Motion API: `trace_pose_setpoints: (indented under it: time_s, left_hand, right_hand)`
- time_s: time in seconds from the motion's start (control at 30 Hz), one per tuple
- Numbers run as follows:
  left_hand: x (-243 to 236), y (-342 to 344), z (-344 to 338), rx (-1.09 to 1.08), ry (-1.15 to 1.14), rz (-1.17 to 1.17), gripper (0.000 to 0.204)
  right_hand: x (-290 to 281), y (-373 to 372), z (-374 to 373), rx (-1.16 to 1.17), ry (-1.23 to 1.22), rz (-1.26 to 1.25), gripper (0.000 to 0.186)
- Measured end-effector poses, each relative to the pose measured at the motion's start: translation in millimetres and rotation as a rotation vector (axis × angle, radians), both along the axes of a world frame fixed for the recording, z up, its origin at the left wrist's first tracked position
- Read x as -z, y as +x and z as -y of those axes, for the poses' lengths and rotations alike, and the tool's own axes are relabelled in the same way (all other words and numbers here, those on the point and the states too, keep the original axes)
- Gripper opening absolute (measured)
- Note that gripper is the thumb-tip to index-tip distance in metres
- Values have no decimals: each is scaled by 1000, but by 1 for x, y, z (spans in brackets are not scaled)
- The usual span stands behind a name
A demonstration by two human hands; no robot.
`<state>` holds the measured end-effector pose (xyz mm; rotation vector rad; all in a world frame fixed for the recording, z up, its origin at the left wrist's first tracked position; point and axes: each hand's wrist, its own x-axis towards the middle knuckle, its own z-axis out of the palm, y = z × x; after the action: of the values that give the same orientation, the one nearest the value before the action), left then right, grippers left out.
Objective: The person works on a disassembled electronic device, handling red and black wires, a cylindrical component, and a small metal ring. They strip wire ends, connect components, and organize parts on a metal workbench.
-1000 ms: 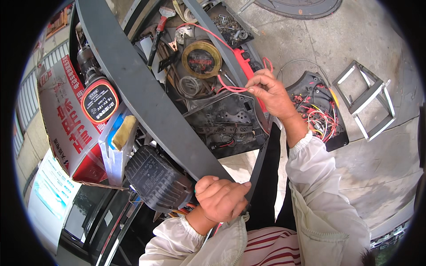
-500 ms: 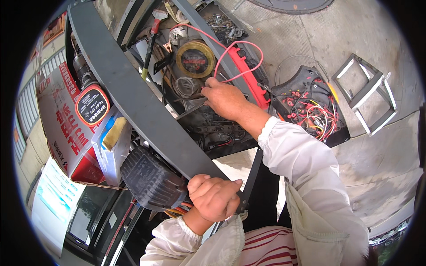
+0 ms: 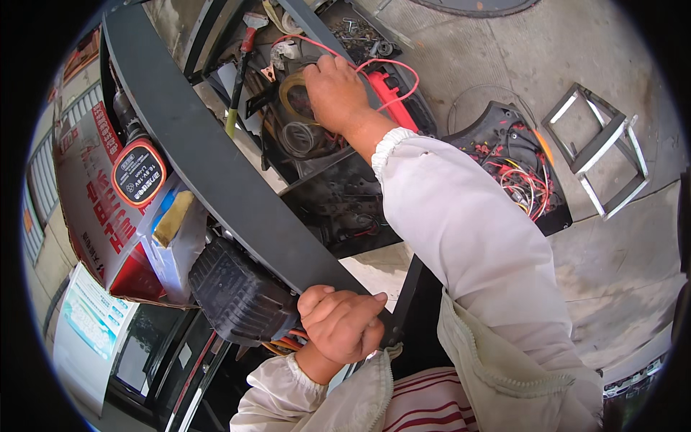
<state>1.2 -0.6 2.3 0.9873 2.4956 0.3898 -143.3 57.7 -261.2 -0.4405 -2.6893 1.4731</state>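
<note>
My right hand reaches into the far part of a dark tool tray. It covers much of a round brass-coloured ring, and its fingertips are hidden below the knuckles. Close to its wrist, a clear coil lies in the tray. A thin red cable loops out past the hand over a red tool-like case. My left hand is closed in a fist at the near end of a wide grey metal bar. What its fingers grip, if anything, is hidden.
Left of the bar are a cordless tool battery, a cardboard box and a black ribbed casing. To the right, a dark panel with tangled wires and a metal frame lie on the concrete. A red-headed tool leans in the tray.
My right hand has moved up and away, from beside the clear coil to over the brass-coloured ring. The red cable's loop has shifted. My left hand stays at the bar's end.
</note>
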Motion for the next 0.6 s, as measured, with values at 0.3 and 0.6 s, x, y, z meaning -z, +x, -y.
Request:
trace_pose_setpoints:
  time_s: [0.3, 0.6]
  left_hand:
    - [-8, -1, -2, 15, -121, 44, 26]
    - [-7, -1, 3, 19, -113, 66, 28]
  right_hand:
    - [-6, 31, 35, 103, -201, -17, 54]
    - [-39, 76, 33, 67, -484, -177, 72]
